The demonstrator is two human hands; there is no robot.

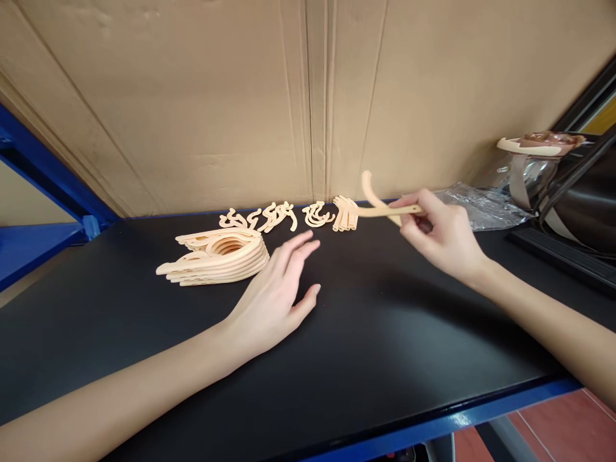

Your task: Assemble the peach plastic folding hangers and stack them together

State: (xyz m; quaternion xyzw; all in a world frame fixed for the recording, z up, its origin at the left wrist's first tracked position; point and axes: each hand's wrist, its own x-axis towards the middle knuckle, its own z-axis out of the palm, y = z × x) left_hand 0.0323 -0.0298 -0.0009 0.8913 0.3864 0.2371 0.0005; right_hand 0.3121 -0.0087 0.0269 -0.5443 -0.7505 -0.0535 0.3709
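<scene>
My right hand (440, 234) grips a beige curved piece (373, 192) above the black tabletop, right of centre; its fingers are closed round one end. Fingers apart, my left hand (279, 289) hovers over the middle of the table and holds nothing. Just left of it lies a stack of beige curved parts (221, 260). Behind, small beige hooks (279, 217) lie in a loose group, with more curved hooks (317, 215) beside them. A bundle of short beige bars (345, 215) rests between those hooks and the held piece.
Cardboard (216, 109) stands behind the black table (337, 359), which has a blue metal edge (457, 420). At the right back are a clear plastic bag (481, 205) and a dark object (587, 199) with beige pieces on top. A blue frame (48, 167) rises at the left.
</scene>
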